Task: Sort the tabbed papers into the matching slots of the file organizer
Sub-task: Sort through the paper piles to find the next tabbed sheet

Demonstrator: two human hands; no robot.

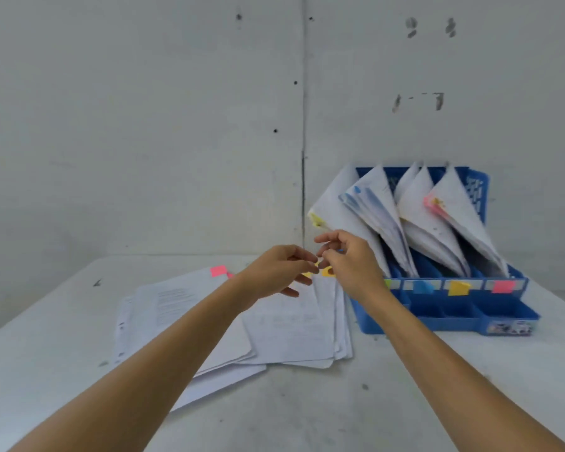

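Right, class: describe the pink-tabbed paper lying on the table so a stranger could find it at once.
Start at the blue file organizer on the white table; left of it lies a pile of papers. The pink-tabbed paper is on the pile's left side. Its far corner carries a pink tab; nearby sheets show yellow tabs.

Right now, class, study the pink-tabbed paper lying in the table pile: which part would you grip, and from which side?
Probably the far edge of the pink-tabbed paper, beside its pink tab, coming from the left. It lies flat on the pile, so only a free edge can be pinched, and the left hand and other sheets crowd its right side.
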